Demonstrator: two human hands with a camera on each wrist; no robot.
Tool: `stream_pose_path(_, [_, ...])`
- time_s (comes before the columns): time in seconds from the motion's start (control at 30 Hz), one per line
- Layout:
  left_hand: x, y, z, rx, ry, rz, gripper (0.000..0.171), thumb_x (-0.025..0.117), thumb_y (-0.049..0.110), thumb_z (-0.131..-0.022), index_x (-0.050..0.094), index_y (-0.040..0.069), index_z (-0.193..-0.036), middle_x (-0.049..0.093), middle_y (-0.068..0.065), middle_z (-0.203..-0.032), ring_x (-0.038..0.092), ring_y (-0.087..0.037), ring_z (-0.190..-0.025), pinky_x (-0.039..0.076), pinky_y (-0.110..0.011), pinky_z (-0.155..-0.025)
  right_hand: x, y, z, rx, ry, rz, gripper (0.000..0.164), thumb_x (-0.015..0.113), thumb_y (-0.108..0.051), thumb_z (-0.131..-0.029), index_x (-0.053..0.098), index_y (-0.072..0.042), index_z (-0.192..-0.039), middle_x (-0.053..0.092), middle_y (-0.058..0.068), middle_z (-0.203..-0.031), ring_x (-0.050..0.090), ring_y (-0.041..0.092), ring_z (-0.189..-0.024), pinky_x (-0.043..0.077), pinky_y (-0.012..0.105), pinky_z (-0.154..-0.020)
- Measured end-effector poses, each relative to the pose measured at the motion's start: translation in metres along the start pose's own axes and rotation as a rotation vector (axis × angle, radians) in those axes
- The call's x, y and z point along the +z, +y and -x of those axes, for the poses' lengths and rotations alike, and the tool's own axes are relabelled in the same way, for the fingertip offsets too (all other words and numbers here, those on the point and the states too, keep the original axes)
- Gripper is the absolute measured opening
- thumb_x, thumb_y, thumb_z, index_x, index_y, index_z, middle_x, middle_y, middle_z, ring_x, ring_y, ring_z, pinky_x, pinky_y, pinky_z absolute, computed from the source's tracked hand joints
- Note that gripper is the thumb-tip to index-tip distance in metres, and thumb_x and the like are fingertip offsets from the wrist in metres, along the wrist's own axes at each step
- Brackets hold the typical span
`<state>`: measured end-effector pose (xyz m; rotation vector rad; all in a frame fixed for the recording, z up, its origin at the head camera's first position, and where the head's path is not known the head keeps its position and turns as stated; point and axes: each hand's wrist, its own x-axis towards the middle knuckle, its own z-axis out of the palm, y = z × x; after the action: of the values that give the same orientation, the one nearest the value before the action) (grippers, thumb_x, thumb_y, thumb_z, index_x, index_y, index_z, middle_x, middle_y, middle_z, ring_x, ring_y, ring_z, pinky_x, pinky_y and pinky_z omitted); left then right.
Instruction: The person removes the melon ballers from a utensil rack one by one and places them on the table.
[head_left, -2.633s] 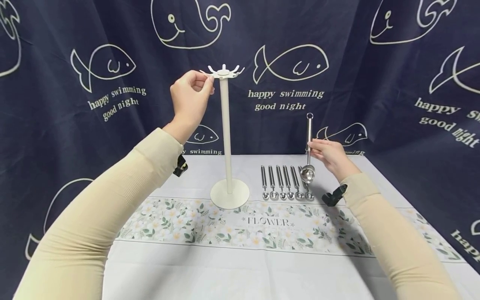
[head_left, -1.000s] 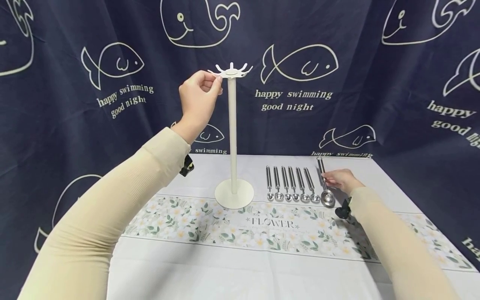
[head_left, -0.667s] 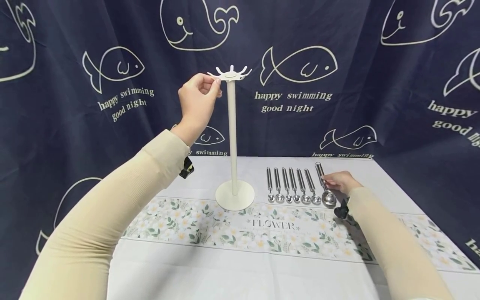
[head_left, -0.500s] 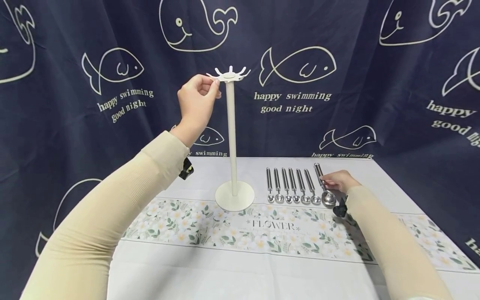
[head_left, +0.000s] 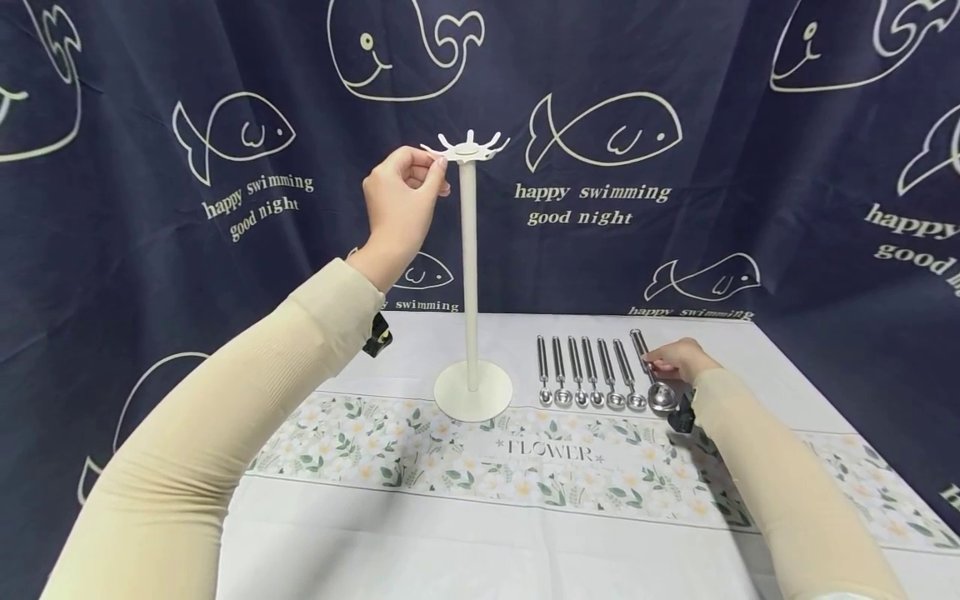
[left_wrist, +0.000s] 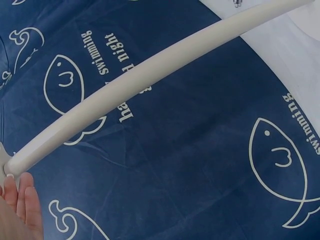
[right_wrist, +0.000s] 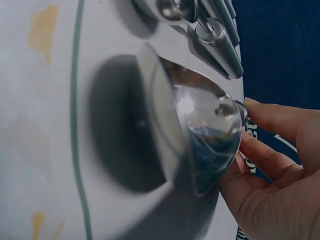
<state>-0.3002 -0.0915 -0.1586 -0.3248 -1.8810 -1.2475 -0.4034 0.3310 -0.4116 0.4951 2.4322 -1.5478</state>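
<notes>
In the head view my left hand [head_left: 402,200] pinches one hook at the top of a white stand [head_left: 469,267], which has a ring of upturned hooks, a tall post and a round base. Only its post [left_wrist: 150,67] shows at length in the left wrist view, with my fingers at one end. To the right, my right hand [head_left: 682,360] holds a steel ladle [head_left: 663,398] by its handle, low over the table, bowl toward me. The right wrist view shows the ladle's shiny bowl [right_wrist: 205,125] close up, my thumb and fingers behind it at the handle.
Several smaller steel spoons [head_left: 588,375] lie side by side just left of the ladle, handles pointing away. A white tablecloth [head_left: 390,542] with a floral band [head_left: 450,467] covers the table. A dark blue curtain [head_left: 480,225] with fish drawings hangs behind.
My right hand has lowered the ladle from upright above the row to the row's right end, down near the cloth. The left hand has stayed on the stand's top.
</notes>
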Motion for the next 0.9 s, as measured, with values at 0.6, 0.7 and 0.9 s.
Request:
stream_pose_path(0.6, [-0.0033,-0.0007,-0.0006,-0.014,-0.018,-0.024,0.016,0.064,0.019,-0.093,0.070,0.004,-0.095,0.073,-0.011,-0.082,0.068,-0.007,-0.068,0.043,-0.016,-0.060,0.0011,-0.0014,-0.0006,-0.009,0.021,-0.006,0.021,0.065,-0.002,-0.085,0.053,0.006,-0.101,0.059,-0.006,-0.058,0.059,0.003,-0.052,0.057,0.021,-0.061])
stream_pose_path(0.7, [-0.0033,-0.0007,-0.0010,-0.004,-0.024,-0.023,0.016,0.065,0.019,-0.093,0.070,0.004,-0.095,0.073,-0.011,-0.083,0.068,-0.007,-0.068,0.044,-0.016,-0.060,0.0013,-0.0018,-0.0007,-0.017,0.035,0.008,0.036,0.066,-0.003,-0.084,0.051,0.012,-0.114,0.058,-0.006,-0.060,0.059,0.003,-0.053,0.057,0.021,-0.062])
stream_pose_path(0.9, [-0.0040,0.0001,-0.0011,0.007,-0.032,-0.035,0.016,0.065,0.018,-0.092,0.070,0.004,-0.096,0.073,-0.012,-0.083,0.069,-0.008,-0.069,0.044,-0.015,-0.060,0.0004,-0.0005,0.0016,-0.001,0.035,0.006,0.059,0.065,-0.005,-0.086,0.036,0.018,-0.133,0.059,-0.006,-0.060,0.061,0.003,-0.054,0.057,0.020,-0.062])
